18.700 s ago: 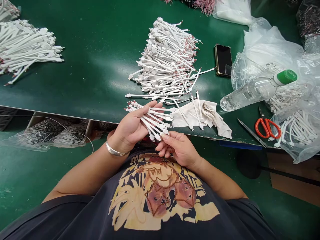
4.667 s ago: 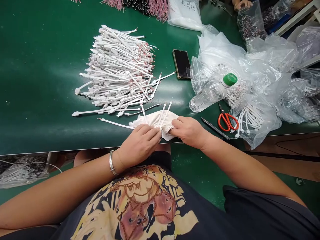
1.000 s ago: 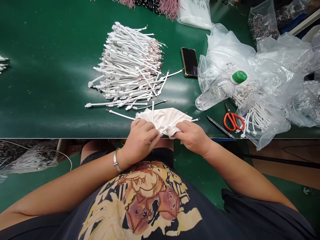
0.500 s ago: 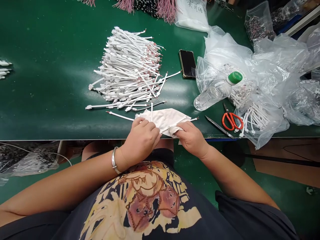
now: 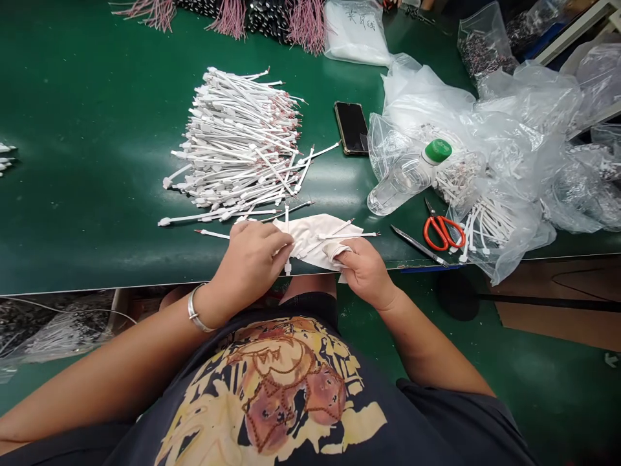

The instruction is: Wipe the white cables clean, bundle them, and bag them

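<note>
My right hand (image 5: 366, 272) grips a bunched fold of a white cloth (image 5: 310, 233) at the table's front edge. Two short white cables (image 5: 349, 235) with bare wire tips lie across the cloth beside that fold. My left hand (image 5: 257, 265) is at the cloth's left end, its fingers curled and pressed together; what lies between them is hidden. An upright white cable (image 5: 286, 223) passes by those fingertips, and its lower end shows beneath them. Another white cable (image 5: 212, 233) reaches the back of my left hand from the left. Behind the cloth lies a large heap of similar white cables (image 5: 242, 142).
To the right are a phone (image 5: 351, 128), a clear bottle with a green cap (image 5: 402, 181), tweezers (image 5: 420, 246) and red-handled scissors (image 5: 442, 232). Plastic bags (image 5: 514, 155) of cables crowd the right side. Pink and black wire bundles (image 5: 272, 16) line the back.
My left hand has shifted left along the cloth, uncovering more of the cloth and of the upright cable. My right hand keeps hold of the cloth. The camera view has shifted slightly.
</note>
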The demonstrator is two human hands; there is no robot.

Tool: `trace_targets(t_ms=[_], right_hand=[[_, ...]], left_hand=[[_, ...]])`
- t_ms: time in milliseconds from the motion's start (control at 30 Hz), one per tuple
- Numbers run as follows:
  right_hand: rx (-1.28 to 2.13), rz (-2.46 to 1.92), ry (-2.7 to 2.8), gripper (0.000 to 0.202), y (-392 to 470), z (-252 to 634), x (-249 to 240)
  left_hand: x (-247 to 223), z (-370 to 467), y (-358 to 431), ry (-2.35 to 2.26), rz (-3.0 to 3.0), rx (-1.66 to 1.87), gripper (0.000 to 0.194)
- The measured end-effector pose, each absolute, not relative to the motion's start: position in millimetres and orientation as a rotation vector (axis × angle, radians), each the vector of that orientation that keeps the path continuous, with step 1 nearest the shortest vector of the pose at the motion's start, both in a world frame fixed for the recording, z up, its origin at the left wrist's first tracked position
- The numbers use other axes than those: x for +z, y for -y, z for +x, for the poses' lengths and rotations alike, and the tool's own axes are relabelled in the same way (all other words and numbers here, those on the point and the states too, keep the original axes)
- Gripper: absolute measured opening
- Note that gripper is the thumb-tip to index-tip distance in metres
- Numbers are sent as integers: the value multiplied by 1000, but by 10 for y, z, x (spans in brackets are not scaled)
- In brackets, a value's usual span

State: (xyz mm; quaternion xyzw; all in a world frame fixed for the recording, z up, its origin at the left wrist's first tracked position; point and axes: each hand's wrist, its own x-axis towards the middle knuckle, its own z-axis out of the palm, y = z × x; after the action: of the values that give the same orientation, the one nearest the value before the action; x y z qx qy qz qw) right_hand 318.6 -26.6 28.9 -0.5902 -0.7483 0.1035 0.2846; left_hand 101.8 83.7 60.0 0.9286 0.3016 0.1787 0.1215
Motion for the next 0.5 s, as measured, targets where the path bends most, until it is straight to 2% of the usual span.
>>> trace_targets(t_ms=[300,500], right_hand=[[-50,-1636,2469,24,104,2971,443],[-70,-1471,2506,20,185,2999,450]], left_hand=[[475,1042,-705,-735,2760,470,21],[531,1021,-661,-759,2767,455,22]])
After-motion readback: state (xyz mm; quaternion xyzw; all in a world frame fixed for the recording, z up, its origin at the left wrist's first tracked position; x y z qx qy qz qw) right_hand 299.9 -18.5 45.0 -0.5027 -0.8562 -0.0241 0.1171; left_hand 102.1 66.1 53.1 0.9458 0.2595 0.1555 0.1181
